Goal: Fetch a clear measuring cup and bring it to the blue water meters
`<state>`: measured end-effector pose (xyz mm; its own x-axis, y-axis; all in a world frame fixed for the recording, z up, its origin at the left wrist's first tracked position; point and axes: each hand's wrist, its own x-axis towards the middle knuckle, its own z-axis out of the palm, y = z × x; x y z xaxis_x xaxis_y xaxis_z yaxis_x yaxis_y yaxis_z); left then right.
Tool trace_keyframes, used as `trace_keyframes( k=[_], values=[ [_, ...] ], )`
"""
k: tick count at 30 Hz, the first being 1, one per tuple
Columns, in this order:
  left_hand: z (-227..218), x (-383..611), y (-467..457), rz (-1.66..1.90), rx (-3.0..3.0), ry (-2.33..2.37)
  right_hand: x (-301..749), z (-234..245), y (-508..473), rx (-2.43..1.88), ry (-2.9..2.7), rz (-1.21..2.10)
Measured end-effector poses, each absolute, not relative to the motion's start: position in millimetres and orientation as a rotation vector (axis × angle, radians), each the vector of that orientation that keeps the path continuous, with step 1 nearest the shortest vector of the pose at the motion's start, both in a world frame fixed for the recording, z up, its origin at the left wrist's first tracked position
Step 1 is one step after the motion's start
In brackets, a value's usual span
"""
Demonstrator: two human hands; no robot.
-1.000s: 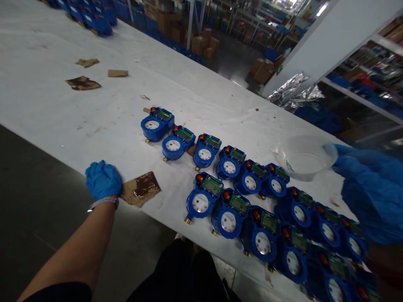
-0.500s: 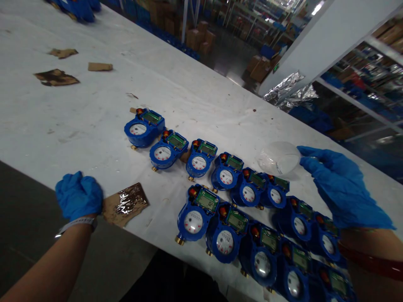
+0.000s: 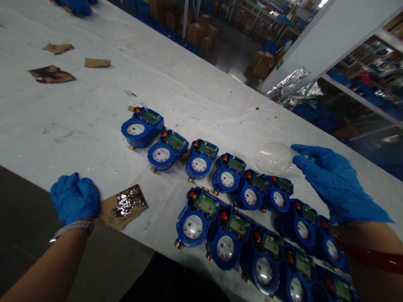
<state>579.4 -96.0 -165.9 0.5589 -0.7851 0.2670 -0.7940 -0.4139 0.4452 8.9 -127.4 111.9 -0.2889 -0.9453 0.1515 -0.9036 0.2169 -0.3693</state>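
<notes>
Viewpoint: we look from a single camera worn on the head, standing at the near edge of the long white-covered table [image 3: 195,90].
Direction: we face forward and down, tilted, so the table edge runs from the left of the frame to the lower right.
Nearness: the rows of round blue water meters [image 3: 231,197] fill the lower centre and right at arm's reach; our blue-gloved left hand [image 3: 74,198] sits lower left, our blue-gloved right hand [image 3: 336,184] at right.
Far field: warehouse shelving with brown cartons [image 3: 201,31] lies across the top.
Shared view: only one view.
</notes>
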Motion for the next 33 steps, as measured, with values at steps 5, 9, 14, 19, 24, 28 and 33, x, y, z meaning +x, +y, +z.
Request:
trace_keyframes(
  k=[5, 9, 14, 19, 24, 28, 33],
  values=[
    [-168, 580, -95, 0.031, 2.267, -1.261, 23, 116, -133, -1.598, 2.420, -0.611],
    [-167, 580, -95, 0.034, 2.284, -1.284, 26, 115, -136, -1.643, 2.417, -0.584],
    [-164, 580, -94, 0.034, 2.280, -1.279, 22, 111, -140, -1.737, 2.408, -0.543],
    [-167, 582, -95, 0.034, 2.274, -1.291, 28, 112, -144, -1.722, 2.452, -0.434],
    [-169, 583, -96, 0.019, 2.288, -1.272, 31, 111, -149, -1.706, 2.412, -0.439],
    [-170, 583, -96, 0.021, 2.291, -1.283, 25, 105, -152, -1.762, 2.414, -0.423],
    [-169, 584, -95, 0.031, 2.279, -1.288, 22, 104, -153, -1.858, 2.375, -0.372]
  ],
)
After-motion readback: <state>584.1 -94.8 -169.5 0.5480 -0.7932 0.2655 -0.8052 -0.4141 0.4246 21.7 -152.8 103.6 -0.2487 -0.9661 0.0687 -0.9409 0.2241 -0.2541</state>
